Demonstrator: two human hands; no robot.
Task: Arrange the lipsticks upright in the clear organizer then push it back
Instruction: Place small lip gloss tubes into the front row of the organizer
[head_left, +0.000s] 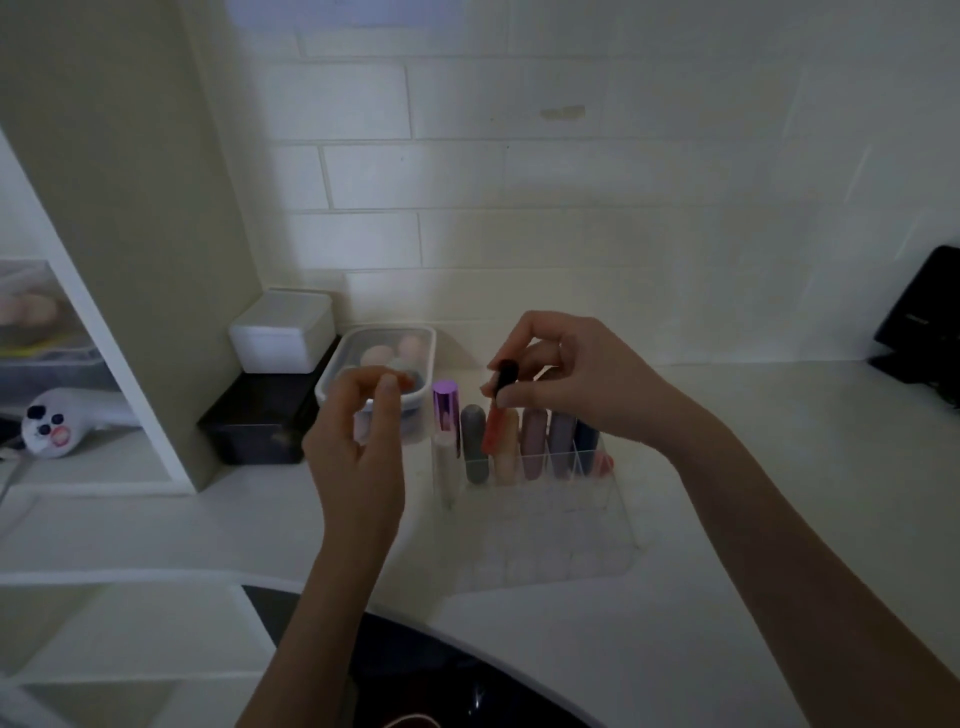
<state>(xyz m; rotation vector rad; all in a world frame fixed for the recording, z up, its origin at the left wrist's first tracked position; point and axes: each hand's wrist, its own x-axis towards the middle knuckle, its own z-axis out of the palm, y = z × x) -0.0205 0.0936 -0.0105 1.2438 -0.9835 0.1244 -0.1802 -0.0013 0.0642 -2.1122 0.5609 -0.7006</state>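
Observation:
A clear organizer (545, 525) with a grid of slots stands on the white counter. Several lipsticks stand upright in its back row: a purple-capped one (445, 413), a grey one (472, 441), pink and mauve ones (535, 441) and a dark blue one (586, 441). My right hand (561, 379) pinches the black cap of a red lip gloss tube (492, 434), held upright over the back row between the grey and pale pink ones. My left hand (358, 441) hovers left of the organizer, fingers curled and apart, holding nothing.
Behind the left hand sit a clear lidded tub of makeup sponges (379, 364), a white box (283, 332) and a black box (254, 431). A shelf unit (130, 260) stands at left. A black object (924, 317) sits at the far right. A dark rounded object (415, 670) lies at the counter's front edge.

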